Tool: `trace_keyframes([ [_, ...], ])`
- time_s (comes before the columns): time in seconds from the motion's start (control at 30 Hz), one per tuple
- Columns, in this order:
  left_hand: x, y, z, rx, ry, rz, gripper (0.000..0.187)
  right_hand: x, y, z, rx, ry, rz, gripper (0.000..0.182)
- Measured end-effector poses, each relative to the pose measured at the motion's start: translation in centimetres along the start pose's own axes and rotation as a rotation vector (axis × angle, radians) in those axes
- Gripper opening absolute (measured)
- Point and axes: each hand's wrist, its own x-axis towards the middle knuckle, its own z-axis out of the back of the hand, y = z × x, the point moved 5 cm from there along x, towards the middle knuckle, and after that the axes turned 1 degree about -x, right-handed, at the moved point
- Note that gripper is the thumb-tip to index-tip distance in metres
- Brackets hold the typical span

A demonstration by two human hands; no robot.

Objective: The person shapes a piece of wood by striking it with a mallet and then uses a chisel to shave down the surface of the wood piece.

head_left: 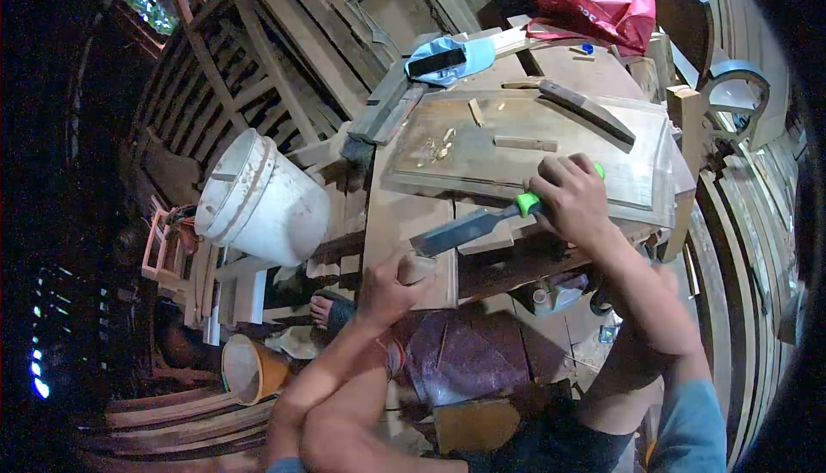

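Note:
My right hand [568, 197] is wrapped round the green and black handle of a wide chisel [456, 231]. The blade slants down to the left, its end close above a small wood block [417, 269]. That block is pinched in my left hand [385, 290] near the front edge of the plank bench [396, 219]. Behind the chisel lies a panelled wooden board [585, 163] with a short wood strip [525, 143], wood shavings [440, 148] and a long dark curved piece of wood [589, 111] on it.
A white bucket [267, 202] stands left of the bench, and an orange bucket [249, 370] lies tipped below. A blue cap [452, 60] and a red plastic bag [598, 0] sit at the back. Stacked boards [740, 241] line the right side.

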Motion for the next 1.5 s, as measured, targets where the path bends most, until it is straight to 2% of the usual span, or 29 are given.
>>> trace_keyframes([
  [0.1,0.2,-0.8,0.2,0.077,0.053,-0.018,0.045,0.1,-0.2,0.3,0.001,-0.004,0.014,0.032],
  [0.17,0.3,-0.4,-0.2,-0.041,0.079,0.018,0.042,0.0,-0.2,0.4,-0.004,-0.010,0.016,0.038],
  [0.27,0.3,-0.2,-0.2,-0.001,0.076,0.076,0.036,0.1,-0.1,0.6,0.004,-0.004,0.029,0.041],
  [0.3,0.4,-0.4,-0.2,-0.002,0.076,0.075,0.036,0.1,-0.1,0.6,0.003,-0.004,0.029,0.041],
  [0.37,0.3,-1.6,0.5,0.151,0.001,-0.048,0.034,-0.1,0.2,0.4,-0.005,-0.001,0.001,0.036],
  [0.5,-0.1,0.1,0.0,0.105,-0.049,-0.042,0.035,-0.6,1.4,-0.1,-0.026,-0.032,-0.007,0.031],
  [0.57,-0.3,1.4,-0.3,-0.090,0.017,0.139,0.037,-0.8,1.8,0.1,0.010,-0.055,-0.016,0.027],
  [0.67,-0.4,1.1,-0.1,-0.131,0.016,0.226,0.038,-0.8,2.2,0.0,-0.028,-0.023,-0.013,0.034],
  [0.87,-0.2,-0.4,0.7,-0.019,0.123,0.202,0.036,-1.1,2.0,-0.5,-0.014,-0.020,0.004,0.039],
  [1.0,-0.7,1.4,0.2,-0.039,0.182,0.245,0.035,-0.9,1.4,-0.5,0.037,-0.039,0.021,0.037],
  [1.07,-0.7,1.2,0.1,-0.069,0.220,0.066,0.033,-0.6,1.0,-0.3,0.086,-0.049,0.041,0.034],
  [1.3,-0.9,1.4,-0.6,0.030,0.217,-0.019,0.031,-0.5,0.2,-0.5,0.132,-0.056,0.011,0.028],
  [1.37,-0.8,0.7,0.0,-0.041,0.165,-0.047,0.028,-0.2,-0.2,-0.5,0.161,-0.042,-0.063,0.027],
  [1.4,-1.1,1.7,-0.2,-0.041,0.165,-0.046,0.028,-0.1,-0.5,-0.5,0.176,-0.036,-0.081,0.026],
  [1.47,-1.7,4.5,-0.9,-0.232,0.159,-0.022,0.033,-0.1,-1.0,-0.6,0.177,-0.029,-0.127,0.024],
  [1.5,-1.3,3.2,-0.4,-0.232,0.159,-0.022,0.033,-0.1,-1.4,-0.7,0.179,-0.021,-0.173,0.023],
])
